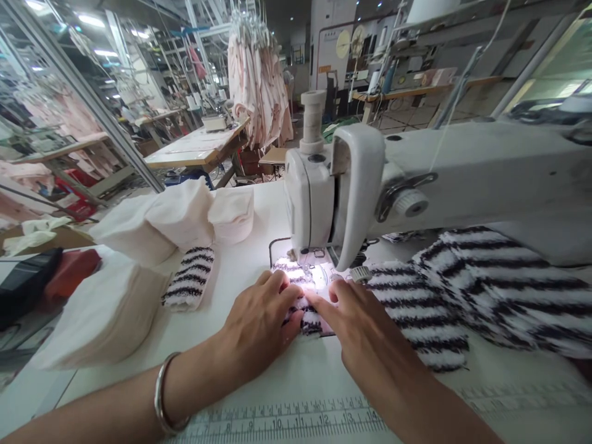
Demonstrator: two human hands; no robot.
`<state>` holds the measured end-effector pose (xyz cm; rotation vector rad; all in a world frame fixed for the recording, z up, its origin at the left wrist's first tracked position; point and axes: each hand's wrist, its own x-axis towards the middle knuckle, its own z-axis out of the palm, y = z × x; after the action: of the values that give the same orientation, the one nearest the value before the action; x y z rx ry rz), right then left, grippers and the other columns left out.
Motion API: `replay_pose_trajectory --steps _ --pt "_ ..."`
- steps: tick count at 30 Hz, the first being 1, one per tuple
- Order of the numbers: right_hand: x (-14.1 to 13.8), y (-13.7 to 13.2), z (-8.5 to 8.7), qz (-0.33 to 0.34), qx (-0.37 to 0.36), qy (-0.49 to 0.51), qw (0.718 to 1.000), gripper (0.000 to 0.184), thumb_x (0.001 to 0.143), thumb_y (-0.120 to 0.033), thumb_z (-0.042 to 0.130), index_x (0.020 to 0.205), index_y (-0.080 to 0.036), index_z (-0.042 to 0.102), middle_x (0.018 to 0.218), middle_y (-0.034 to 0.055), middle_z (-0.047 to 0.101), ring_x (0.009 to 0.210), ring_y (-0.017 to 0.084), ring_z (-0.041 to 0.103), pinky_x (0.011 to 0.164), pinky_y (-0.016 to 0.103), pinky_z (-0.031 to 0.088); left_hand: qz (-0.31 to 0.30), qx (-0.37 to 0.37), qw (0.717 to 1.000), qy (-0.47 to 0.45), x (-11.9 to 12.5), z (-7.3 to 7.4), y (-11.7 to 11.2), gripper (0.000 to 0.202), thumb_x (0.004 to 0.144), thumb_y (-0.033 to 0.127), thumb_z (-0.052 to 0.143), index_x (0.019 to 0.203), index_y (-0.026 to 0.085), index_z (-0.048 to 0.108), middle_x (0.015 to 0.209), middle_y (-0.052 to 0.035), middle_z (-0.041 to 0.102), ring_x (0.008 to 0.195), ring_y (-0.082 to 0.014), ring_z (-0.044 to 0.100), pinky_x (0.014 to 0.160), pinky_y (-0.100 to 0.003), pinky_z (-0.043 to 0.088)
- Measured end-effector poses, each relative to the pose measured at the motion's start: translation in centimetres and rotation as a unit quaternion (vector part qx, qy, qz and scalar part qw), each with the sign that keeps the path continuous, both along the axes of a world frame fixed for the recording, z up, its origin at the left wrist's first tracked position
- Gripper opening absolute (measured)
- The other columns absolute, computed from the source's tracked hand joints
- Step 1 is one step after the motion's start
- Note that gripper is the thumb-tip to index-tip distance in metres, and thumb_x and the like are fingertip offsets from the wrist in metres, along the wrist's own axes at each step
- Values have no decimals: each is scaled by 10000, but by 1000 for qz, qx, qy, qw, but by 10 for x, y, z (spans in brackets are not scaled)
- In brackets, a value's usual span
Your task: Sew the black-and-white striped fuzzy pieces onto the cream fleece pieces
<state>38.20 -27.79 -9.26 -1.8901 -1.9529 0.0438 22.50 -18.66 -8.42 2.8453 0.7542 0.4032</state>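
Both hands lie flat with fingers spread, grasping nothing: the left hand (261, 320) and right hand (365, 333) press the striped fabric (308, 317) onto the bench (287, 382) just in front of the sewing machine (333, 185). More of that fabric (black and white, fluffy) trails to the right under the machine's arm, while a stack of white pieces (185, 216) sits left of the machine.

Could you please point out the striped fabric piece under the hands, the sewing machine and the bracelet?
Striped fabric piece (309, 320): head view, on the strip showing between the two hands.
Sewing machine (476, 176): head view, on its horizontal arm.
Bracelet (160, 394): head view, on the band's outer edge at the left wrist.
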Motion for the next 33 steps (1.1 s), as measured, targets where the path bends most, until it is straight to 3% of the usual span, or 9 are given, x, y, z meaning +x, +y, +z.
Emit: replay_pose_trajectory --steps 4,7,13,17,22,29,33 --pt "-1 3 1 -16 -2 -5 1000 435 820 5 359 1049 -220 654 828 53 510 771 191 455 651 319 390 26 23 999 5 7 -6 -2 178 865 201 522 1039 173 545 995 -93 548 880 -254 517 617 -381 521" --pt "6 2 4 -16 2 -9 1000 508 770 57 329 1018 -224 673 760 44 495 718 179 455 596 290 385 26 40 999 8 9 -3 0 173 876 203 517 1041 155 534 1006 -110 545 899 -264 518 613 -387 527" --pt "18 -29 -11 19 37 26 999 731 701 122 310 1299 -253 502 969 53 517 898 157 492 746 270 473 -80 -1 995 -53 -1 9 5 118 903 211 539 1008 166 568 964 -78 591 874 -217 552 719 -373 523" --pt "8 -41 -17 -22 57 43 997 636 752 102 296 1263 -209 513 958 60 504 910 171 484 786 319 482 -102 16 993 -52 2 4 4 121 874 230 591 971 158 584 946 -73 622 840 -218 566 706 -379 518" --pt "-11 -37 -20 -49 67 2 997 712 721 111 285 1321 -220 477 931 64 495 887 199 475 751 362 477 -125 27 990 -58 0 0 3 83 910 164 521 938 170 600 963 -55 656 855 -195 577 752 -367 515" --pt "-24 -33 -22 -80 83 -99 988 538 750 37 385 1220 -145 572 877 71 528 827 224 489 698 388 461 -148 -7 988 -47 -9 0 6 162 936 147 475 1040 178 595 1047 -63 655 913 -199 584 800 -375 519" --pt "-22 -20 -15 -73 94 -129 984 409 735 6 440 1061 -149 633 827 58 535 789 233 493 667 397 453 -145 -9 988 -45 -3 3 13 196 941 119 434 1046 167 593 1015 -82 652 915 -207 597 795 -384 528"
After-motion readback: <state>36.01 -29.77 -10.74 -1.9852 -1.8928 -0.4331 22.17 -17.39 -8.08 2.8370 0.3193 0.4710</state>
